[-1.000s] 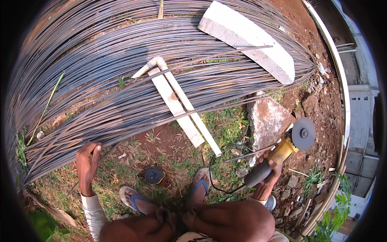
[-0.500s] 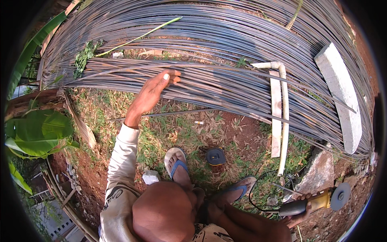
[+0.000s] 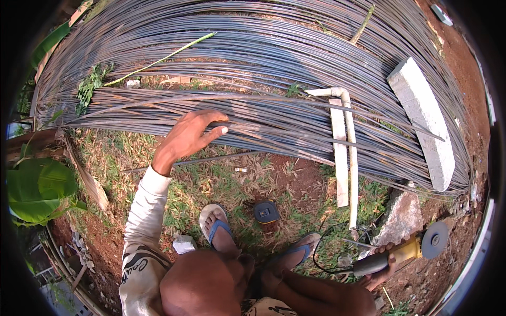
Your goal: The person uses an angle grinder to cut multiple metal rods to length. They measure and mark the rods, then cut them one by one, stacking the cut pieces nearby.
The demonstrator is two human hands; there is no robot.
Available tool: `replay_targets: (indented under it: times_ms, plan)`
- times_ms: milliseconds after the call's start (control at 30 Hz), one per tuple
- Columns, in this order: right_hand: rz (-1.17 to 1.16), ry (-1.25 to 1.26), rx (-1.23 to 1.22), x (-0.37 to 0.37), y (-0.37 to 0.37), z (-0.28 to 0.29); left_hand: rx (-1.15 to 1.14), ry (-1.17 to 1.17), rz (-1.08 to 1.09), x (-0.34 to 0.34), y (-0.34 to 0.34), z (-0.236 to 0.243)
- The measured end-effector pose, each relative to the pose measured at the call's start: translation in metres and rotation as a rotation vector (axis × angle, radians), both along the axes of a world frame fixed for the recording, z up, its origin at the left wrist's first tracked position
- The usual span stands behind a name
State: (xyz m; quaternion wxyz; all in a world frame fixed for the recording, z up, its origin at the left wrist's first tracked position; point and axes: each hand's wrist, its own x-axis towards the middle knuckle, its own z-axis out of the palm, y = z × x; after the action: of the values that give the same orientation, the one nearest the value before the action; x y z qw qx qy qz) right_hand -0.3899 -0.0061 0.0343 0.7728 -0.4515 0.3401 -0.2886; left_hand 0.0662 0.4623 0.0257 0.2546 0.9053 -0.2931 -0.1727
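Note:
My left hand [image 3: 188, 136], in a pale long sleeve, reaches over the near bundle of long, thin steel bars [image 3: 284, 118]. Its thumb is spread from the fingers, which bend a little, and nothing shows between them. Whether the fingertips touch the bars I cannot tell. Low at the right, my right hand [image 3: 389, 266] is wrapped round a yellow and black angle grinder [image 3: 407, 249]. The grinder's grey disc [image 3: 435, 240] faces outward to the right, and a dark cord [image 3: 317, 258] trails from its rear.
A pale concrete block [image 3: 424, 126] lies across the bars at the right. Near it are a wooden strip [image 3: 340, 158] and a bent cream pipe [image 3: 353, 184]. A black and yellow tape measure [image 3: 266, 212] sits on the grass between my sandalled feet. Banana leaves [image 3: 39, 181] hang at the left.
My left hand has turned, its thumb moving down and away from the fingers. The whole view has shifted slightly. My right hand keeps hold of the angle grinder.

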Motion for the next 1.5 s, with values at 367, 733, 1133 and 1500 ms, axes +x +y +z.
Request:
replay_targets:
  times_ms: [367, 733, 1133, 1500]
  plan:
    - [-0.260, 0.018, -0.153, 0.010, 0.011, 0.001, 0.026, -0.263, -0.507, 0.117, -0.272, 0.079]
    - [-0.441, 0.053, -0.048, -0.039, -0.028, -0.008, 0.068, -0.055, -0.627, 0.026, -0.512, 0.002]
    - [-0.520, 0.071, -0.043, -0.061, -0.039, -0.020, 0.004, -0.097, -0.857, -0.047, -0.498, -0.015]
    - [-0.506, 0.071, -0.022, -0.071, -0.043, -0.027, -0.036, 0.011, -0.835, -0.020, -0.510, -0.046]
